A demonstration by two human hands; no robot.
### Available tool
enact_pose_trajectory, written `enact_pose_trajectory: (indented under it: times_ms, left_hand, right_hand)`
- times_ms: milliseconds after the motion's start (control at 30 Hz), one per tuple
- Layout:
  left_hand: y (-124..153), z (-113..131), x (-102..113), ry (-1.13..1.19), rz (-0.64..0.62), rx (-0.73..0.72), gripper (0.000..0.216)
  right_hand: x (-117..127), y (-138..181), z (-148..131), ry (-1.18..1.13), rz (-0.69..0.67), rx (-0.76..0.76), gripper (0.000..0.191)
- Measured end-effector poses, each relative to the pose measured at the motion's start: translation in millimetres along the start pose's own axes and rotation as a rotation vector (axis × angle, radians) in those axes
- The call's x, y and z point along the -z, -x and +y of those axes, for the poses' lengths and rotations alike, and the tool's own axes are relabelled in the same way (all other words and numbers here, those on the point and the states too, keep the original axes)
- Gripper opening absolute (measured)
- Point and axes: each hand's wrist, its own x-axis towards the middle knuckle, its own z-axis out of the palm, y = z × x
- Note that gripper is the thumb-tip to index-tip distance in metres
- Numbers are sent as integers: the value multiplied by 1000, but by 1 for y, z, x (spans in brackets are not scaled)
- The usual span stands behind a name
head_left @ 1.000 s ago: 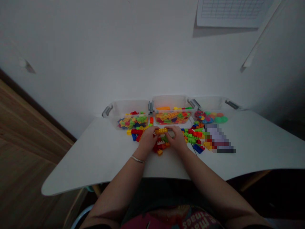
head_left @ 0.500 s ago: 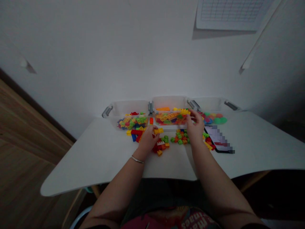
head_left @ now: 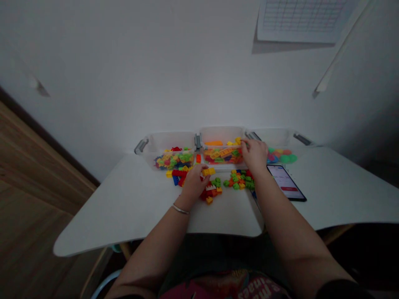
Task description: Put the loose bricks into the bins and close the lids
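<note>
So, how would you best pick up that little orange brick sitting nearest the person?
I'd pinch the little orange brick by two opposite sides, coming from above and the person's side. It looks small and blocky, red bricks crowd in behind it, and only white tabletop shows in front. Its exact tilt is too small to tell.
</note>
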Motion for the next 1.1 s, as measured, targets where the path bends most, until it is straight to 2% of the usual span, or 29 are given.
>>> enact_pose_trajectory:
  times_ms: [233,367,467,600,667,833,1100]
  left_hand:
    - [0,2,0,-34,-5,5,24]
    - [1,2,0,-35,-15,19,30]
    - [-1,2,-1,-23,-14,36,34]
    - [-6,6,-1,-12,-13,55,31]
    - [-8,9,-2,-13,-9,50,28]
    - [-10,13,-2,4,3,35,27]
    - [-10,15,-3,93,-1,9,28]
  right_hand:
    - [-8,1,5,63,-9,118,37]
    - [-8,2,5,9,-25,111,40]
    - [-7,16,-3,-92,42,82,42]
    - [-6,50,-21,-252,95,84,42]
    - [-7,67,-29,-298,63,120,40]
    - [-9,92,-38,-396,-119,220,43]
    - [-18,99,-32,-419,-264,167,38]
